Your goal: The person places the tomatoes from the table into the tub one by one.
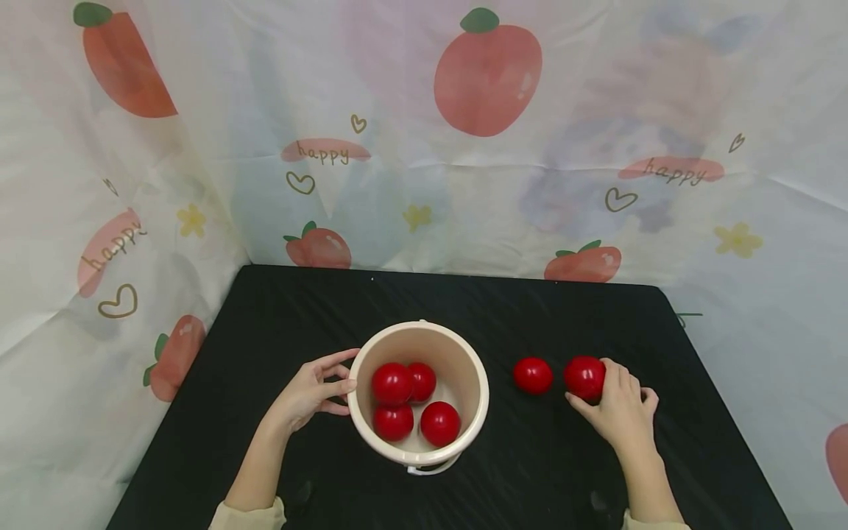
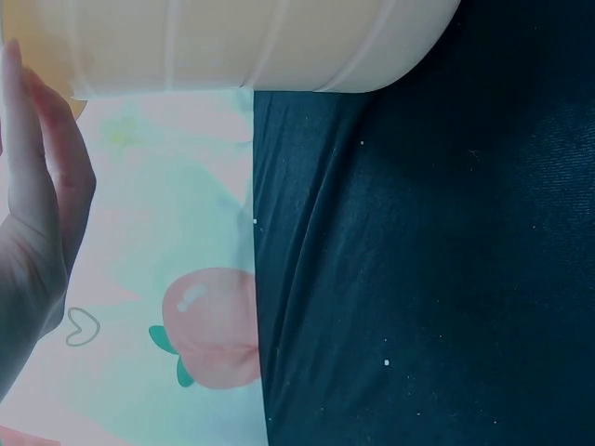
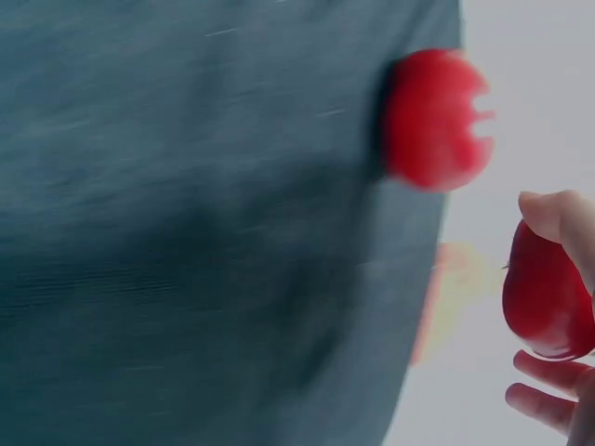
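Observation:
A cream bucket (image 1: 472, 412) stands on the black table with several shiny red apples (image 1: 440, 424) inside it. My left hand (image 1: 308, 394) touches the bucket's left side at the rim, fingers extended; part of them is hidden below the rim. In the left wrist view, extended fingers (image 2: 28, 158) lie by the bucket's wall (image 2: 214, 46). On the right side of the table, my right hand (image 1: 623, 405) grips a red apple (image 1: 584, 378) between thumb and fingers. A small stem shows on this apple (image 3: 548, 297) in the right wrist view. Another red apple (image 1: 533, 375) lies just left of it.
The bucket's white handle (image 1: 433, 469) hangs down at its near side. A black cloth (image 1: 517, 471) covers the table. Behind and to the left rises a pale curtain (image 1: 411, 96) printed with fruit, hearts and flowers.

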